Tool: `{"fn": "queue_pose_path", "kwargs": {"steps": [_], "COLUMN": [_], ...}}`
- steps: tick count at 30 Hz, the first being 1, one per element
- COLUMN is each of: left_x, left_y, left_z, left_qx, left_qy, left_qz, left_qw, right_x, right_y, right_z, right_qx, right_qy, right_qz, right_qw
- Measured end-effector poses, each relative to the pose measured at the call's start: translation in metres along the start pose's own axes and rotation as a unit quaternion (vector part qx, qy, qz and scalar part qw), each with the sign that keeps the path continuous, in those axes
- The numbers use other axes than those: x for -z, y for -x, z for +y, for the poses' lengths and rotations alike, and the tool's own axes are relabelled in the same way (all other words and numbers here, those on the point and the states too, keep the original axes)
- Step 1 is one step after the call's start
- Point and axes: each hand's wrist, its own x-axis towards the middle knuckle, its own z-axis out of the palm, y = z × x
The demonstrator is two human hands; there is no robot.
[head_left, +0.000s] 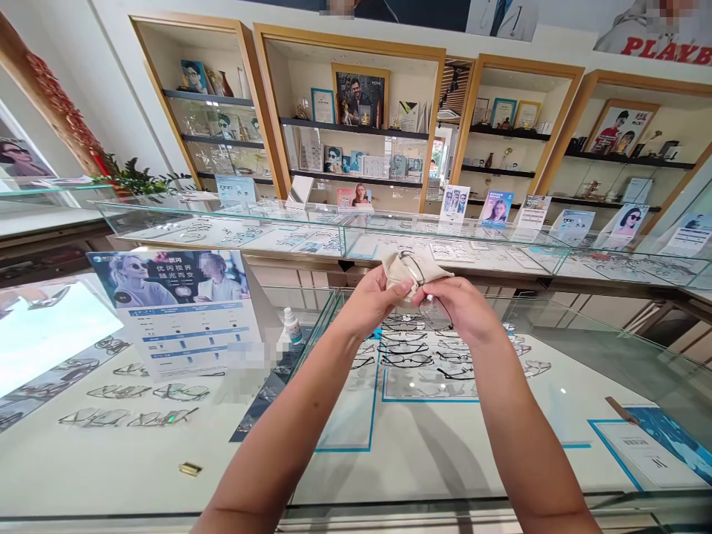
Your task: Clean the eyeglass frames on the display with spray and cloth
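Observation:
Above the glass display counter, my two hands meet around a pair of thin-rimmed eyeglasses (437, 316) and a beige cloth (439, 270). My left hand (374, 295) is closed on the cloth, its thumb pressed near the middle of the glasses. The fingers of my right hand (464, 302) pinch the glasses at the cloth's edge. One lens hangs below my right fingers, while folds of cloth cover part of the frame. Under the glass, rows of eyeglasses (407, 360) lie below my hands.
A printed sign (183, 319) stands on the counter at left, with a small white spray bottle (292, 326) beside it. A gold-coloured lock (190, 469) is near the front edge. Another glass showcase (289, 215) runs across behind, before wooden-framed shelves (350, 33).

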Motion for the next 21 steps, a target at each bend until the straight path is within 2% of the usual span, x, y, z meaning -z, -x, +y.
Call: {"fn": "queue_pose_path", "kwargs": {"steps": [2,5,7,9,11,14,16,19,21], "left_x": [-0.006,-0.011,-0.008,-0.001,0.007,0.009,0.002,-0.008,-0.008], "left_y": [-0.001,-0.004,-0.006,-0.007,-0.006,-0.004,-0.004,-0.006,-0.007], "left_z": [-0.007,-0.019,-0.020,-0.015,-0.007,-0.004,-0.009,-0.018,-0.019], "left_qx": [-0.030,-0.081,-0.080,-0.040,0.010,0.030,0.010,-0.042,-0.051], "left_qy": [-0.002,-0.002,0.004,0.021,0.038,0.042,0.049,0.070,0.070], "left_qz": [0.033,0.135,0.165,0.128,0.060,-0.001,0.012,0.100,0.138], "left_qw": [0.999,0.988,0.983,0.991,0.997,0.999,0.999,0.992,0.987], "right_x": [-0.005,-0.015,-0.018,-0.015,-0.009,-0.005,-0.008,-0.020,-0.025], "right_y": [-0.001,-0.001,0.000,0.001,0.001,-0.001,-0.002,-0.003,-0.003], "right_z": [0.003,0.005,0.005,0.003,0.002,0.005,0.009,0.015,0.015], "right_qx": [0.006,0.015,0.017,0.015,0.012,0.010,0.007,0.003,0.005], "right_qy": [-0.005,0.015,0.032,0.034,0.028,0.020,0.014,0.022,0.033], "right_qz": [0.009,0.006,-0.012,-0.021,-0.014,-0.007,-0.004,0.003,0.004], "right_qw": [1.000,1.000,0.999,0.999,0.999,1.000,1.000,1.000,0.999]}}
